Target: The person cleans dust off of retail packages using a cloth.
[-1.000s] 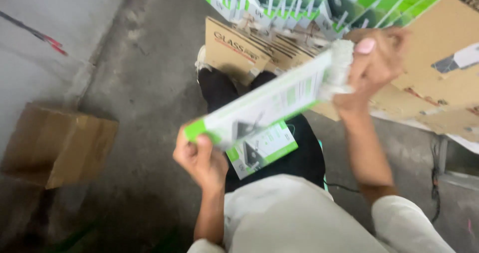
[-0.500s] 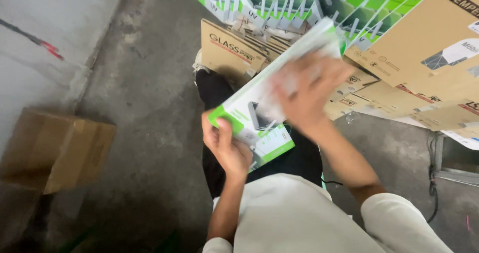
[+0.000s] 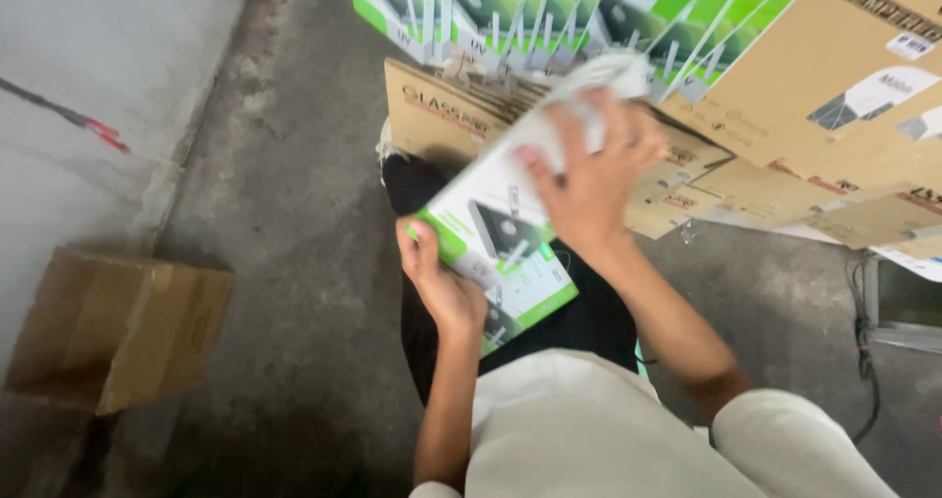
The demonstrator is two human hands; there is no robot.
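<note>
Left hand (image 3: 444,284): I hold the near corner of the flat box (image 3: 496,218) tightly.
Right hand (image 3: 589,179): I press a white cloth (image 3: 603,71) flat on its face.
Box: long axis goes away from my left grip, up-right.

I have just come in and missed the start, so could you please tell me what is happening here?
A seated person holds a flat green-and-white box over their lap. The left hand grips its lower corner, while the right hand presses a white cloth against its face. A second similar box lies on the lap underneath. More boxes and brown cardboard packs are stacked ahead.
</note>
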